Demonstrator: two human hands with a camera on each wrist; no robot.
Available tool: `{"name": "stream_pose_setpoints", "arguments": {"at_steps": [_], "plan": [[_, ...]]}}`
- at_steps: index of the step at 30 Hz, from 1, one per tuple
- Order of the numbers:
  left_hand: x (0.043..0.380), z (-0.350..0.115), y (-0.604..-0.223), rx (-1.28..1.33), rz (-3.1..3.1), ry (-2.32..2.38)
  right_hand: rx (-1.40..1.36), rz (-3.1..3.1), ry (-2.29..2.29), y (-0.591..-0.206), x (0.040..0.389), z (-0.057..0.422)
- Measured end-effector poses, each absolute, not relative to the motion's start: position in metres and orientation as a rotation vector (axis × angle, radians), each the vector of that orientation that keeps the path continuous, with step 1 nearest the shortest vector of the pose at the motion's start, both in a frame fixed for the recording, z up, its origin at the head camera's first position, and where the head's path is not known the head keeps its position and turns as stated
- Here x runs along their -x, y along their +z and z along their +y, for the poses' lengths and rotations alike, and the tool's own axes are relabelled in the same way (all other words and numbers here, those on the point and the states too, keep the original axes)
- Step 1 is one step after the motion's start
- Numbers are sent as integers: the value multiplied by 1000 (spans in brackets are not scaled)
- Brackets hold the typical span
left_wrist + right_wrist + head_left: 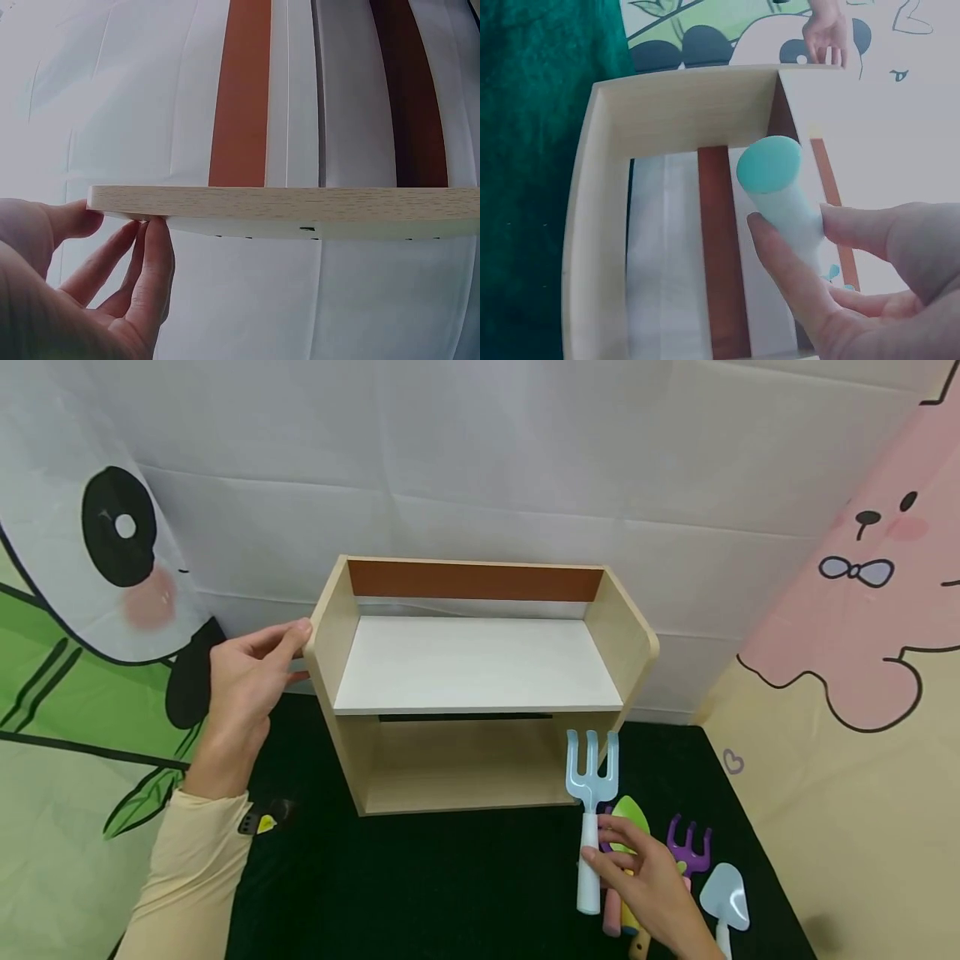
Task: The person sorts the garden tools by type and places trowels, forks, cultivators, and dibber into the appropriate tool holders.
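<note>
A small two-tier wooden shelf [480,664] stands in the middle, with pale side panels and a white middle board. My left hand [251,689] pinches the upper front corner of its left side panel [300,202], thumb on the edge and fingertips against the outer face. In front of the shelf's lower right corner, my right hand [652,881] holds a light blue toy garden fork [591,785] by its handle, prongs up. The rounded handle end [771,165] faces the camera in the right wrist view. Behind that hand lie several toy garden tools, partly hidden by it.
Among those tools are a green trowel [632,814], a purple rake [690,852] and a light blue trowel [726,897]. They lie on a dark green cloth [420,885]. A white backdrop [487,468] rises close behind the shelf, with printed animal figures at both sides.
</note>
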State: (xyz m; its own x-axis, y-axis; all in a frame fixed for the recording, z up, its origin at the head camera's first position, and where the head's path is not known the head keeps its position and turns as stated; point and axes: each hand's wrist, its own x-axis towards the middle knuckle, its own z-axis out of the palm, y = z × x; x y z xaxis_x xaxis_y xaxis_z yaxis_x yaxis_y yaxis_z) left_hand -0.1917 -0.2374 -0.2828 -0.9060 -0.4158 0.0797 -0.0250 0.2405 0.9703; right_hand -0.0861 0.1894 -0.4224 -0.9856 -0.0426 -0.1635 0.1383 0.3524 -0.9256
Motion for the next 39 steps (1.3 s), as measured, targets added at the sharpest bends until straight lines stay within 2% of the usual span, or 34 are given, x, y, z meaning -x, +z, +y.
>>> {"name": "stream_pose_setpoints", "arguments": {"at_steps": [24,39], "plan": [[192,-237,-283,-412,-2196,-1694,369,2412,-1811,-377,114,166],[191,-235,-282,-415,-2179,-1691,430,2401,-1836,-362,146,152]]}}
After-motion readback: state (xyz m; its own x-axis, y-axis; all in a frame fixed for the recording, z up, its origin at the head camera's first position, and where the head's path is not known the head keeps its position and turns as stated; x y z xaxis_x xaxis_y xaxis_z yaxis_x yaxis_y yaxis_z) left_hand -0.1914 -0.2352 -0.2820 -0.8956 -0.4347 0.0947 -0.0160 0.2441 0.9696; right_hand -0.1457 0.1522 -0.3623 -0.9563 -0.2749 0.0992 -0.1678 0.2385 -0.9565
